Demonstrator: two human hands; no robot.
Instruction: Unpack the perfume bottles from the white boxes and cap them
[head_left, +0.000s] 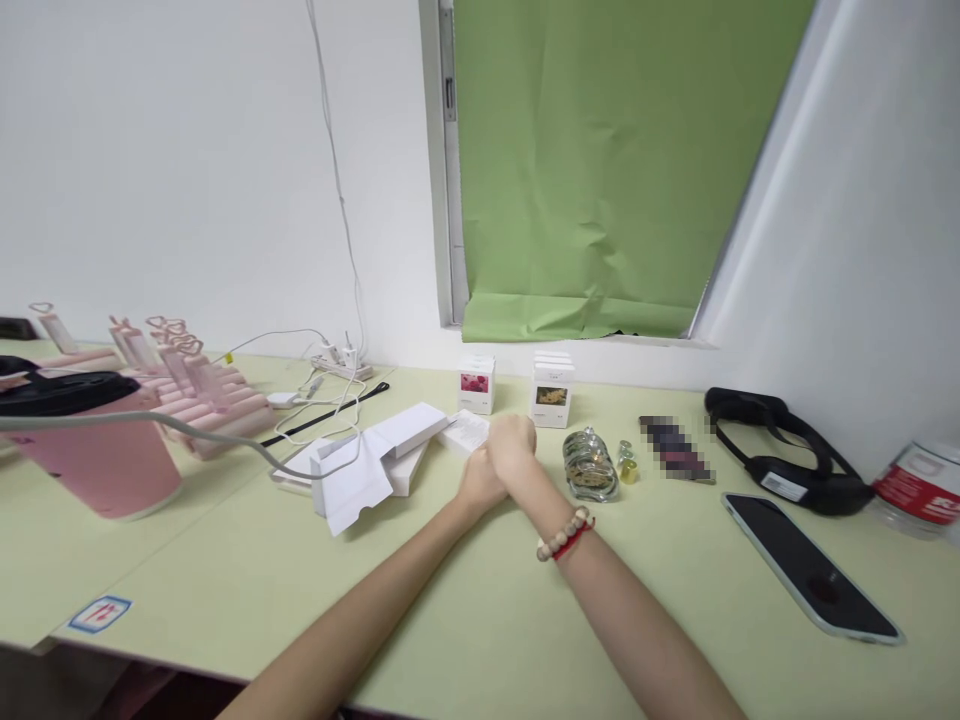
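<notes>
Green sheet (615,150) between white walls

The sheet, creased, fills 12 to 1 o'clock, covering most of a window (435,150) whose pale frame and latch show at its left edge. A smooth white wall (187,150) spreads from 9 to 11 o'clock; another wall (892,230) stands at 2 o'clock. A pale yellow-green table (225,590) stretches from 3 through 6 to 9 o'clock, seamed at 8. The light is soft and even.

I can't see inside the joined left hand (480,484) and right hand (513,442); pink cup (124,462) and bottle (919,492) are cut off; white box (460,432) too finely printed to read
</notes>
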